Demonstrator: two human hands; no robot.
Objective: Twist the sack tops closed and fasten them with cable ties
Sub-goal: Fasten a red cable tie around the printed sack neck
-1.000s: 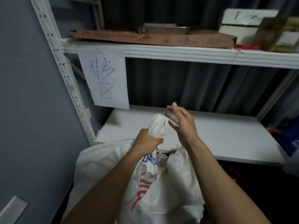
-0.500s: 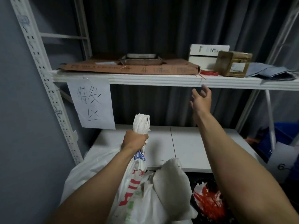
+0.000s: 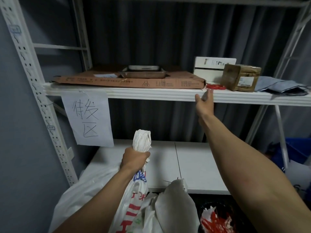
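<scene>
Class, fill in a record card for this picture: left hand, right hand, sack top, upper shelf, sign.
left hand: grips the twisted sack top
right hand: open, stretched up at the upper shelf edge, just below the red cable ties
sack top: twisted, upright above the fist, no tie on it
upper shelf: flat carton, metal tray, white box, brown parcel
sign: handwritten paper hanging from the shelf edge

1. The right hand point(image 3: 204, 102) blurs at the fingertips; I can't tell whether they touch the upper shelf point(image 3: 151, 95) or the red cable ties point(image 3: 215, 86).
2. The left hand point(image 3: 134, 159) covers part of the sack point(image 3: 141, 142) neck.
3. The bottom edge cuts off the sack's body and the red bundle point(image 3: 213, 222).
4. The brown box point(image 3: 240, 77) label is too small for me to read.
</scene>
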